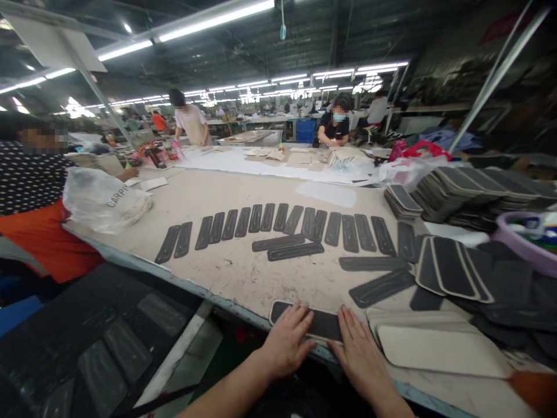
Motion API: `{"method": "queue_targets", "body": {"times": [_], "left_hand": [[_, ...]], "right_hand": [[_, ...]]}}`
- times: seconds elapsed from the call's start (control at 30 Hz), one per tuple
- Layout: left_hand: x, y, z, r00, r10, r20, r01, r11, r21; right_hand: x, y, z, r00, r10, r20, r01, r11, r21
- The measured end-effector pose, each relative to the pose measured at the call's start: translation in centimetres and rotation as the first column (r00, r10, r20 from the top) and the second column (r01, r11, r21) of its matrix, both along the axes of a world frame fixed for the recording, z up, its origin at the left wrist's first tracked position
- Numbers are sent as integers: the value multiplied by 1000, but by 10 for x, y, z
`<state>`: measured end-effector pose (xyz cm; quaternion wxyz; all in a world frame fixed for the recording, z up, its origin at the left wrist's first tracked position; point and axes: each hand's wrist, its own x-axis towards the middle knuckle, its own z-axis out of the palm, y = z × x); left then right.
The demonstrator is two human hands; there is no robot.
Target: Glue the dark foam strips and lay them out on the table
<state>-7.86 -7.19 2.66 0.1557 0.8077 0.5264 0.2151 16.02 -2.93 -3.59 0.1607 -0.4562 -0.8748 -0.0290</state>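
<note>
Near the table's front edge lies a dark panel with a pale border (324, 324). My left hand (289, 337) rests flat on its left part, fingers spread. My right hand (359, 351) lies over its right end, fingers stretched out. Just right of that hand is a stack of pale panels (439, 348). Dark strips with glossy outlines (256, 218) form an arc across the table, and two more (296, 251) lie inside it. Another dark strip (382, 287) is angled beyond my right hand.
Bordered dark panels (452, 267) and tall stacks (474, 188) stand on the right, beside a purple basin (522, 255). A plastic bag (104, 200) sits at the table's left end, near a person in a dotted top (32, 174). Other people stand farther back.
</note>
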Motion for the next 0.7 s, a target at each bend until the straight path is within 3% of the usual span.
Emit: {"method": "queue_targets", "body": {"times": [0.07, 0.13, 0.37, 0.53, 0.7], "left_hand": [[17, -1, 2, 988, -105, -110, 99, 993, -66], [19, 0, 1, 978, -108, -178, 91, 991, -101], [-34, 2, -11, 935, 35, -353, -54, 998, -45], [-48, 7, -38, 914, 80, -397, -9, 984, 177], [-57, 21, -65, 949, 111, -296, 26, 906, 422]], "right_hand": [[1, 1, -3, 1000, 8, 6, -8, 1000, 5], [2, 1, -4, 1000, 14, 13, -14, 1000, -3], [-1, 1, 8, 999, -40, 28, 45, 983, -179], [-3, 6, 39, 992, -126, 14, 122, 915, -385], [-10, 19, 73, 976, -207, -69, 150, 864, -481]]}}
